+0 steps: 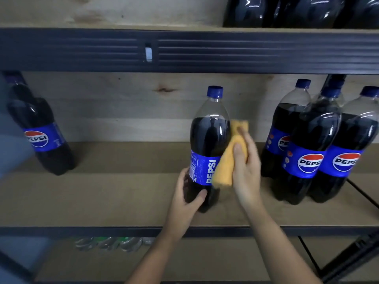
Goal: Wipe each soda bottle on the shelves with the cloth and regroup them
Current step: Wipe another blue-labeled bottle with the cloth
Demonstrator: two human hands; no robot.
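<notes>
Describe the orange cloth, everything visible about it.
The orange cloth is a soft, slightly fuzzy fabric, bunched into a long folded wad. The right hand grips it around the middle, thumb on the front, so one end sticks up above the hand and the other hangs below. It is pressed against the right side of the middle Pepsi bottle, overlapping the blue label's edge. It looks clean; motion blur hides finer texture.

We faced a dark metal shelving unit (184, 50), ribbed crossbeam overhead, brown board shelf (123, 193) below it, pale wood-panel wall (127, 103) with a knot behind, dim light, blue-grey blur at left.
</notes>
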